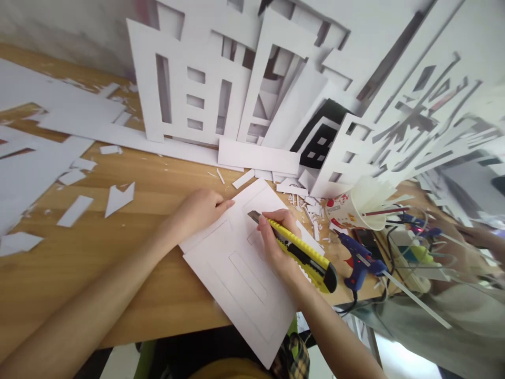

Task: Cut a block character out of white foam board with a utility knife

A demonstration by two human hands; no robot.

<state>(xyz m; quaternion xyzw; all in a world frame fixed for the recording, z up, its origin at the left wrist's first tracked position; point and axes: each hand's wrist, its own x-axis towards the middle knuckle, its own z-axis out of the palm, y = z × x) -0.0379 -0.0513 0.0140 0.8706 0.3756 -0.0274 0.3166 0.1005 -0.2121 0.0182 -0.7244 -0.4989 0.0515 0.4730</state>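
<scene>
My right hand [276, 237] grips a yellow and black utility knife [303, 250], its blade out and pointing up and left over a white foam board [236, 310]. Pencil outlines of rectangles are drawn on the board, whose near corner juts past the table's front edge. On the board's upper left edge rests my left hand [203, 208], thumb stretched out along the surface and nothing held in it; its other fingers are partly hidden. Whether the blade touches the board I cannot tell.
White cut-out panels [177, 89] with window openings stand at the back. Scraps [74, 210] litter the table [145, 284]. To the right are a paper cup [351, 208] with strips in it, a blue glue gun [359, 258] with a glue stick, cables and another person's arm [465, 252].
</scene>
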